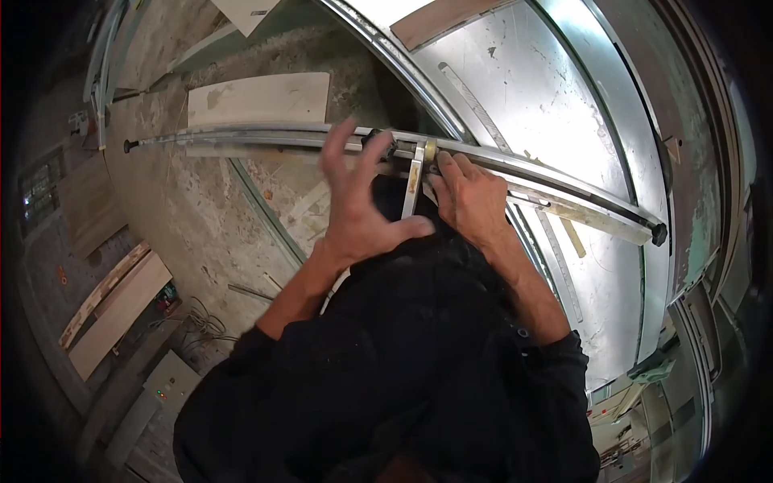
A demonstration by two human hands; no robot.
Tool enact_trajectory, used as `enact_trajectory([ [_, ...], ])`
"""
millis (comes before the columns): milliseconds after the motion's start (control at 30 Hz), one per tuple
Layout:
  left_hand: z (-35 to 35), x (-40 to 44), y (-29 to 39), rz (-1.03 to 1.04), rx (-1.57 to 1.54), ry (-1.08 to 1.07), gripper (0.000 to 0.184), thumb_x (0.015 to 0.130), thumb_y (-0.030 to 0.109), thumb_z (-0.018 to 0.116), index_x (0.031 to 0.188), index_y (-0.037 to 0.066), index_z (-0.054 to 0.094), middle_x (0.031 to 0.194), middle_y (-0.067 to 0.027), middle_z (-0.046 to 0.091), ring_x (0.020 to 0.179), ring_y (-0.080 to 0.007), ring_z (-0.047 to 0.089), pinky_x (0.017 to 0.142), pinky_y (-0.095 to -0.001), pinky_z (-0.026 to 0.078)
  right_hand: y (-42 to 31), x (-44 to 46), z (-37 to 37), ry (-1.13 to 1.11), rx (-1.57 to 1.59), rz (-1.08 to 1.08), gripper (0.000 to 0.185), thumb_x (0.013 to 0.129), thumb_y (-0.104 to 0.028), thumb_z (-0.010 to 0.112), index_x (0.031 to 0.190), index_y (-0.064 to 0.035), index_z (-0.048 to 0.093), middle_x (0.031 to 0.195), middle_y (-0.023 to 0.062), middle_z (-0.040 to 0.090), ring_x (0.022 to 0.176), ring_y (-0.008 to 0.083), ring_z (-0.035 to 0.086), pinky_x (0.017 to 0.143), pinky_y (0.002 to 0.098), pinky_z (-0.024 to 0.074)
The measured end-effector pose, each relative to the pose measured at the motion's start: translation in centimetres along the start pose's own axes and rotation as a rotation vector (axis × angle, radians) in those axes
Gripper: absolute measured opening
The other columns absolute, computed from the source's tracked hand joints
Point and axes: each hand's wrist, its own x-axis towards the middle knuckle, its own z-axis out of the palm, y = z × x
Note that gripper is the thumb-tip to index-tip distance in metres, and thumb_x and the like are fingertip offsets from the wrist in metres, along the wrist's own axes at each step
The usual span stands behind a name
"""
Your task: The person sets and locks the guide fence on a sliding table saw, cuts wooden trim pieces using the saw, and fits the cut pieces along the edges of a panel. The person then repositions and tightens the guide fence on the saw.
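A long aluminium fence rail point(564, 183) with black end caps runs across the machine in front of me. A metal stop arm point(413, 187) crosses it, with a yellowish block point(431, 150) and a black knob point(378, 145) at its far end. My left hand point(353, 201) is raised just left of the stop arm, its fingers spread, blurred and apparently holding nothing. Just right of the block, my right hand point(475, 201) rests at the rail with bent fingers close to the thumb. Whatever lies under those fingertips is hidden.
The bright metal machine table point(604, 314) fills the right side. A pale board point(266, 98) lies beyond the rail, and a brown board point(451, 20) sits at the top. Lower left are stacked boards point(121, 314), coiled cable point(205, 320) and a control box point(171, 382).
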Motion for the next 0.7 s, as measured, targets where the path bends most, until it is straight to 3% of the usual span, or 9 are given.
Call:
enact_trajectory([
  [67, 0.5, 2.2, 0.9, 0.144, 0.249, -0.287, 0.05, 0.068, 0.022, 0.078, 0.112, 0.003, 0.064, 0.127, -0.0199, 0.051, 0.126, -0.0432, 0.043, 0.106, -0.055, 0.038, 0.1, 0.0, 0.1, 0.012, 0.008, -0.013, 0.031, 0.087, -0.018, 0.071, 0.114, -0.0037, 0.065, 0.089, 0.0098, 0.067, 0.071, 0.0313, 0.068, 0.059, 0.0421, 0.0534],
  [267, -0.9, 1.7, -2.2, 0.083, 0.219, -0.322, 0.044, 0.063, 0.011, 0.068, 0.105, 0.002, 0.065, 0.122, -0.0186, 0.052, 0.121, -0.0434, 0.046, 0.105, -0.053, 0.04, 0.1, 0.9, -0.6, 0.034, 0.043, 0.098, 0.03, 0.089, -0.013, 0.068, 0.118, -0.0055, 0.066, 0.094, 0.0148, 0.07, 0.076, 0.0364, 0.069, 0.065, 0.0443, 0.055],
  [400, -1.3, 2.2, -2.4, 0.114, 0.174, -0.34, 0.043, 0.063, 0.011, 0.068, 0.104, 0.002, 0.065, 0.121, -0.0187, 0.053, 0.121, -0.0433, 0.048, 0.105, -0.0526, 0.041, 1.3, 1.8, -1.2, 0.179, 0.094, 0.219, 0.029, 0.089, -0.007, 0.065, 0.118, -0.0051, 0.066, 0.099, 0.0196, 0.072, 0.08, 0.0386, 0.069, 0.07, 0.045, 0.0551],
  [567, -1.1, 2.1, -2.7, 0.136, 0.191, -0.34, 0.044, 0.066, 0.013, 0.071, 0.108, 0.003, 0.065, 0.128, -0.0191, 0.053, 0.127, -0.0449, 0.045, 0.108, -0.0535, 0.039, 3.6, -1.1, -4.6, 0.234, 0.049, 0.452, 0.009, 0.087, -0.007, 0.068, 0.09, -0.0012, 0.074, 0.095, 0.0166, 0.07, 0.079, 0.0344, 0.07, 0.07, 0.0408, 0.0547],
  [700, -1.1, 2.6, -3.4, 0.139, 0.127, -0.373, 0.052, 0.076, 0.03, 0.08, 0.12, 0.007, 0.066, 0.139, -0.0187, 0.05, 0.134, -0.045, 0.041, 0.11, -0.0547, 0.037, 4.4, -4.9, -4.5, 0.232, 0.011, 0.393, 0.012, 0.088, -0.011, 0.072, 0.097, -0.0026, 0.075, 0.107, 0.0187, 0.068, 0.091, 0.033, 0.072, 0.08, 0.037, 0.0566],
])
